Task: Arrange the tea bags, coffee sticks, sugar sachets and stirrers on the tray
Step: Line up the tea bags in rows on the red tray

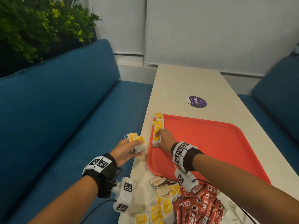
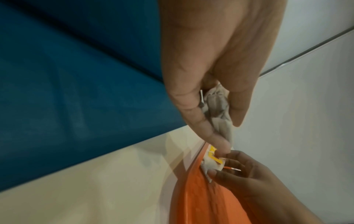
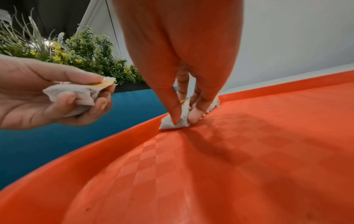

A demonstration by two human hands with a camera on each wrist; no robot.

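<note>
A red tray (image 1: 210,143) lies on the cream table. Along its left rim runs a row of white tea bags (image 1: 158,125) with yellow tags. My right hand (image 1: 163,138) pinches the nearest tea bag (image 3: 176,119) of that row between thumb and fingers, down on the tray floor (image 3: 210,166). Left of the tray, my left hand (image 1: 127,151) grips a small bunch of tea bags (image 1: 136,141) just off the table edge; in the left wrist view this bunch (image 2: 218,109) is pinched between thumb and fingers. Loose tea bags (image 1: 161,206) and red coffee sticks (image 1: 199,202) are heaped near the front.
White sugar sachets (image 1: 229,206) lie at the front right beside the coffee sticks. A purple sticker (image 1: 197,102) marks the table (image 1: 186,81) beyond the tray. Blue benches (image 1: 64,110) flank the table, with green plants (image 1: 32,25) behind the left one.
</note>
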